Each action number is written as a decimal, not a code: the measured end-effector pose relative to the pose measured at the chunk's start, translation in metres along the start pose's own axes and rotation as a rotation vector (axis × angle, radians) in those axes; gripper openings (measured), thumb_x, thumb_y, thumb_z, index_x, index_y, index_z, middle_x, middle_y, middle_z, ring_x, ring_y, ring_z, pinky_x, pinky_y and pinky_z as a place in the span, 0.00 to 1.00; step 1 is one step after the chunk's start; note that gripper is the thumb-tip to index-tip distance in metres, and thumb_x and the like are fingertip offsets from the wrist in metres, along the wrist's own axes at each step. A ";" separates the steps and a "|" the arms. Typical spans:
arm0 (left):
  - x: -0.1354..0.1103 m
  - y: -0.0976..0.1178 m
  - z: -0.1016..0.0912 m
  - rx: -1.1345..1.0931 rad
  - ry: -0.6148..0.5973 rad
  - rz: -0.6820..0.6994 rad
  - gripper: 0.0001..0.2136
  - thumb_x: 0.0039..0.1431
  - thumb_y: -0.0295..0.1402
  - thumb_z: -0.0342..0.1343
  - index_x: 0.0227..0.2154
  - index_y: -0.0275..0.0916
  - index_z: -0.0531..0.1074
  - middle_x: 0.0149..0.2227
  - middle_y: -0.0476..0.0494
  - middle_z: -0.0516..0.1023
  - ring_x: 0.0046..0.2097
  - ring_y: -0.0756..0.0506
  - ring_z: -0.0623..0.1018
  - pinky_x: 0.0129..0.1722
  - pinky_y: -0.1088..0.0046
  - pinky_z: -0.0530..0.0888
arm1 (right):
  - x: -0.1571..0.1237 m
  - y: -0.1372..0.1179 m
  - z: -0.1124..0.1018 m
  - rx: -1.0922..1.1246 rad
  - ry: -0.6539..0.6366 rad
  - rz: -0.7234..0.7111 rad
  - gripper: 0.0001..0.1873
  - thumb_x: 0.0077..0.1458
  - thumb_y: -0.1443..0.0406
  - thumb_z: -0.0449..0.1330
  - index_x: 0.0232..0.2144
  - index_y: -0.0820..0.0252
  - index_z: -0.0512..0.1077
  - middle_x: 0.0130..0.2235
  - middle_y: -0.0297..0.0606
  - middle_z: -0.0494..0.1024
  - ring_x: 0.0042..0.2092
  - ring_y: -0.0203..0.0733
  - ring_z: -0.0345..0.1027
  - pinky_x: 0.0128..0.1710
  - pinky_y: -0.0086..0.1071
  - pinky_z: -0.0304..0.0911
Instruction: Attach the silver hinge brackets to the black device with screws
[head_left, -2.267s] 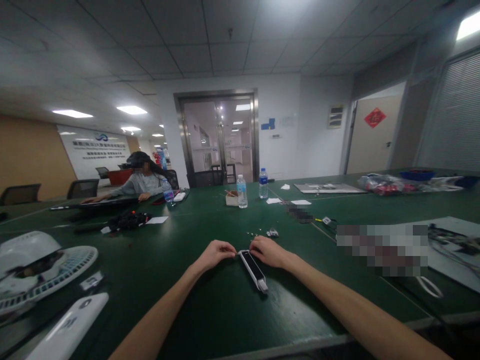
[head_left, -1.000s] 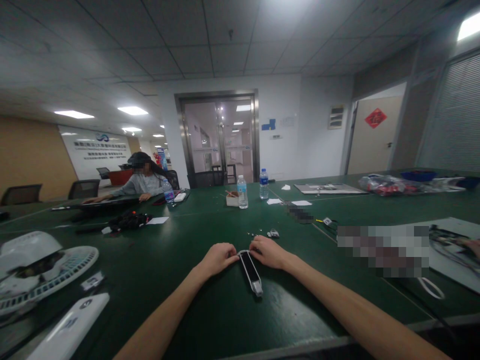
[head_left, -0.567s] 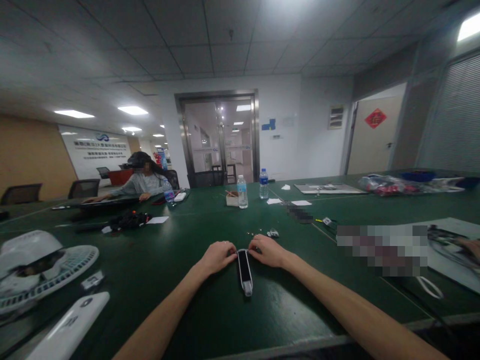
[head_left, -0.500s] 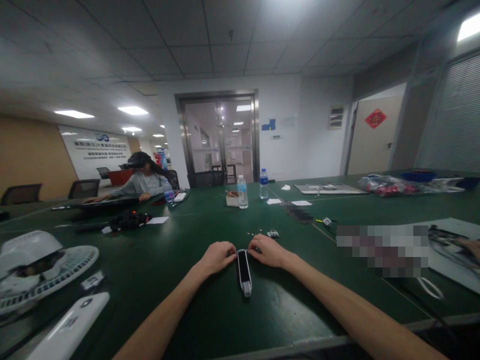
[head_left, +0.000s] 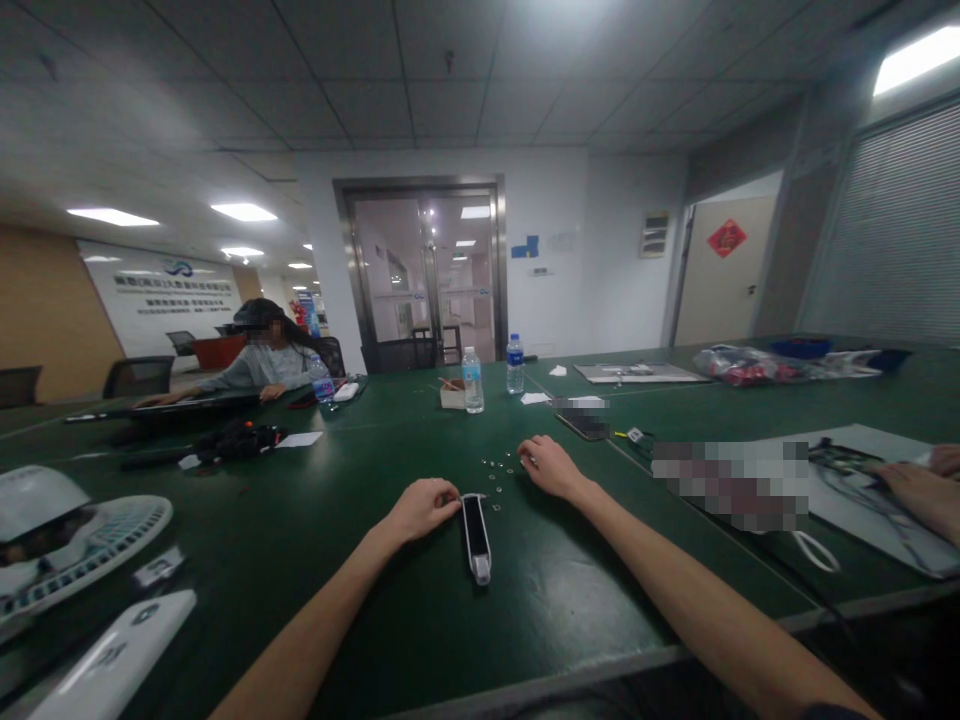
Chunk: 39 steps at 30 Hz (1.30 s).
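A long, narrow black device with a pale frame (head_left: 475, 535) lies on the green table in front of me, its blunt pale end towards me. My left hand (head_left: 424, 508) is closed, thumb and fingers pinching at the far left corner of this device. Beyond and to the right, my right hand (head_left: 551, 466) rests low over the table with its fingers curled together. Whatever lies under its fingertips is hidden. Several small ring-like parts (head_left: 496, 508) are scattered between the device and my right hand.
At the left are a white fan-like housing (head_left: 142, 540) and a white panel (head_left: 112, 665). Water bottles (head_left: 472, 385) stand ahead beside a small box (head_left: 451, 397). Another person's hand (head_left: 919, 490) works over a white board (head_left: 870, 440) at the right. Someone sits far left.
My right hand has left the far end of the device and moved forward and right, covering where a small clear packet lay. My left hand stays at the device. The view has shifted slightly right.
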<state>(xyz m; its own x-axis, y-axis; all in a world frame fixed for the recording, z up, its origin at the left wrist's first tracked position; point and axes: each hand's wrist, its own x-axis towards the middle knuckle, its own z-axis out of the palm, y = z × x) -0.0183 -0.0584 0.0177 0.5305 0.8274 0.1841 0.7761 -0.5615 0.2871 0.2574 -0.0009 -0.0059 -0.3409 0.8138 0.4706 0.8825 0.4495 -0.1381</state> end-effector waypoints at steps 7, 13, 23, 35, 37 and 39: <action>-0.001 0.000 -0.001 -0.046 -0.011 -0.005 0.14 0.61 0.38 0.48 0.40 0.37 0.75 0.35 0.45 0.75 0.34 0.47 0.71 0.33 0.74 0.67 | 0.000 0.003 0.016 -0.037 -0.062 0.033 0.15 0.60 0.64 0.48 0.47 0.59 0.69 0.45 0.45 0.70 0.47 0.46 0.58 0.45 0.36 0.54; 0.000 -0.002 0.002 -0.067 -0.003 0.008 0.15 0.61 0.39 0.47 0.39 0.37 0.75 0.36 0.45 0.75 0.36 0.46 0.72 0.35 0.73 0.67 | 0.009 0.000 0.033 -0.064 -0.035 0.023 0.19 0.60 0.62 0.47 0.51 0.56 0.66 0.49 0.45 0.67 0.49 0.48 0.54 0.47 0.40 0.51; 0.001 -0.004 0.004 -0.070 0.006 -0.002 0.16 0.61 0.41 0.47 0.39 0.37 0.75 0.35 0.45 0.74 0.35 0.46 0.71 0.33 0.74 0.66 | 0.008 -0.003 0.021 -0.004 -0.094 -0.063 0.17 0.56 0.70 0.49 0.45 0.56 0.71 0.47 0.44 0.68 0.50 0.47 0.53 0.47 0.39 0.50; 0.000 -0.004 0.001 -0.097 0.016 0.007 0.13 0.58 0.40 0.51 0.38 0.38 0.75 0.35 0.46 0.73 0.33 0.47 0.70 0.31 0.75 0.66 | 0.004 -0.019 0.010 -0.008 -0.156 -0.146 0.12 0.60 0.65 0.51 0.38 0.57 0.74 0.40 0.42 0.72 0.45 0.44 0.60 0.44 0.37 0.53; 0.000 -0.003 0.001 -0.088 0.021 0.014 0.12 0.57 0.39 0.51 0.37 0.38 0.75 0.34 0.46 0.73 0.33 0.47 0.70 0.31 0.75 0.66 | 0.003 -0.021 0.009 0.001 -0.154 -0.147 0.12 0.60 0.65 0.51 0.39 0.57 0.74 0.41 0.42 0.72 0.45 0.44 0.60 0.44 0.37 0.53; 0.001 -0.004 0.002 -0.082 0.025 0.015 0.12 0.57 0.38 0.51 0.37 0.37 0.75 0.33 0.46 0.73 0.32 0.47 0.70 0.31 0.74 0.66 | 0.002 -0.025 0.008 0.014 -0.137 -0.160 0.12 0.61 0.65 0.51 0.41 0.57 0.73 0.42 0.42 0.71 0.46 0.44 0.59 0.45 0.37 0.53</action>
<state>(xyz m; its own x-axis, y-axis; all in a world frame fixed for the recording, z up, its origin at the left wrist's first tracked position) -0.0200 -0.0553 0.0145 0.5326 0.8192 0.2126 0.7366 -0.5724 0.3602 0.2324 -0.0072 -0.0086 -0.5182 0.7734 0.3651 0.8092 0.5815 -0.0835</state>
